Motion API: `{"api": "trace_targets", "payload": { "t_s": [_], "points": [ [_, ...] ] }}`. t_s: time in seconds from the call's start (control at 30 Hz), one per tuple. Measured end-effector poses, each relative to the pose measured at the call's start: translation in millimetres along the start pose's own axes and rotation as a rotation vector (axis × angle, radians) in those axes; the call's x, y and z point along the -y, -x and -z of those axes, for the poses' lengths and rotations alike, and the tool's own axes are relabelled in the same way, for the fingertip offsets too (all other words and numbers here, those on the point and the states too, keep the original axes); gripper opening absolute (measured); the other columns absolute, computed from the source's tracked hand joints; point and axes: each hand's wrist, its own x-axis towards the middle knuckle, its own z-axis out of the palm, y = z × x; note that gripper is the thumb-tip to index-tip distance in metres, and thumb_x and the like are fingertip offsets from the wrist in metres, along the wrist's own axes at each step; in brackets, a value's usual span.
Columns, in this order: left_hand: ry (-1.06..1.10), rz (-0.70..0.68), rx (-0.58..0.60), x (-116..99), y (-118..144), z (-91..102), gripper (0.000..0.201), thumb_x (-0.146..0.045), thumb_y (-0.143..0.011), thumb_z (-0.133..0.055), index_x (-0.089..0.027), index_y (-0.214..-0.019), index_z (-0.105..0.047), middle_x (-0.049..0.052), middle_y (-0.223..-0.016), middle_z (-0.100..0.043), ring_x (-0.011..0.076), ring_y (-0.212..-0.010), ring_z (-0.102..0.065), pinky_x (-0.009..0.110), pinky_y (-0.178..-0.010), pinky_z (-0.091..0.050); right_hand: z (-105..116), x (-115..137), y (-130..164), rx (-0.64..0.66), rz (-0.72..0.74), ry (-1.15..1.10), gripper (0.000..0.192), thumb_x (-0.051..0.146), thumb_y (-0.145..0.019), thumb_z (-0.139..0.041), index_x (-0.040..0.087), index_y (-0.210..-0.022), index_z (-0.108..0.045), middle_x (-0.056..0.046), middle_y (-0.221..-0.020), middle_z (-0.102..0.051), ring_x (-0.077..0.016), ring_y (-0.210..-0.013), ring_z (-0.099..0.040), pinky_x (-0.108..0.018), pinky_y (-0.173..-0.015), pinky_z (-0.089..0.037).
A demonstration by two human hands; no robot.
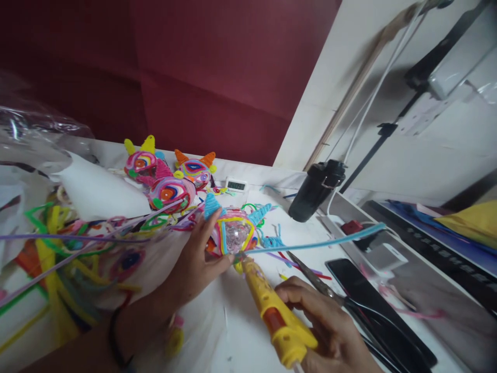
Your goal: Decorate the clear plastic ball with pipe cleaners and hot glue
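My left hand (198, 254) grips the left side of a pipe-cleaner animal head (236, 230) with blue ears and a clear, shiny middle. In my right hand (326, 321) is a yellow hot glue gun (267, 305), its nozzle pointing up and left at the lower edge of the head. A long blue pipe cleaner (322, 242) runs from that edge out to the right. Whether the nozzle touches the head or the pipe cleaner, I cannot tell. Fingertips of my left hand are close to the nozzle.
Several finished-looking pipe-cleaner heads (171, 194) stand at the back left, near a small digital clock (236, 185). Loose pipe cleaners (58, 269) crowd the left. Scissors (330, 292) and a black phone (373, 300) lie right of the glue gun. A black bottle (316, 189) stands behind.
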Motion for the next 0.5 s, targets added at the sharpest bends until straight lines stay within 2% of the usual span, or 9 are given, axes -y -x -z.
{"api": "trace_targets", "payload": {
  "t_s": [0.1, 0.3, 0.5],
  "points": [
    [-0.016, -0.033, -0.011, -0.4, 0.7, -0.3, 0.078, -0.029, -0.079, -0.067, -0.031, -0.15, -0.036, 0.006, -0.157, -0.036, 0.0333, -0.142, -0.036, 0.046, -0.115, -0.036, -0.1, -1.3, -0.5, 0.016, -0.028, 0.012, 0.022, 0.038, -0.084, -0.071, 0.027, -0.103, -0.068, -0.005, -0.091, -0.061, -0.0185, -0.08, -0.061, -0.021, -0.058, -0.053],
    [-0.027, -0.047, -0.027, 1.3, 2.3, -1.8, 0.076, -0.029, -0.08, -0.066, -0.03, -0.15, -0.037, 0.006, -0.156, -0.038, 0.0345, -0.141, -0.037, 0.051, -0.118, -0.03, -1.2, -1.3, -1.4, 0.014, -0.018, 0.046, 0.021, 0.042, -0.086, -0.067, 0.024, -0.098, -0.069, -0.006, -0.087, -0.061, -0.0185, -0.076, -0.06, -0.021, -0.053, -0.05],
    [-0.01, -0.04, -0.037, 3.7, 2.9, -3.5, 0.076, -0.031, -0.08, -0.067, -0.03, -0.149, -0.038, 0.007, -0.156, -0.038, 0.0349, -0.142, -0.036, 0.052, -0.119, -0.028, -1.3, -1.4, -1.4, -0.007, 0.021, 0.053, 0.021, 0.04, -0.084, -0.071, 0.029, -0.101, -0.07, -0.005, -0.086, -0.063, -0.018, -0.075, -0.062, -0.019, -0.052, -0.049]
  ]
}}
